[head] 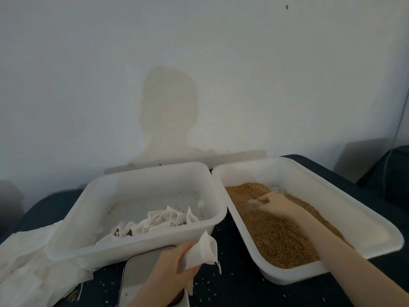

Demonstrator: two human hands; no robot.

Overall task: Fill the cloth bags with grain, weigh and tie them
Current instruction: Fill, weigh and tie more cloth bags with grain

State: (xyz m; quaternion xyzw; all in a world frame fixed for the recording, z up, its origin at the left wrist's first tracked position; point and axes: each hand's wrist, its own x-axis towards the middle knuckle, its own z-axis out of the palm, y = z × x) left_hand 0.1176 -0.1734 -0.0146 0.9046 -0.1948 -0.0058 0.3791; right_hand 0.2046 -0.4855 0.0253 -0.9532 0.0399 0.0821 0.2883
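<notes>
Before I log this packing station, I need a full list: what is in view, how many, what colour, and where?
Tub of grain: one, white, right on the table.
Grain: one heap, golden brown, in the right tub.
Tub of bags: one, white, left of the grain tub.
Loose cloth bags: a pile, count unclear, white, in the left tub.
Held cloth bag: one, white, in front of the left tub.
Scale: one, grey top, near edge, under the left hand.
Crumpled cloth: one, white, far left.
Table cover: dark blue, strewn with stray grains.
Left hand: grips the held bag.
Right hand: in the grain, holding something blurred.
</notes>
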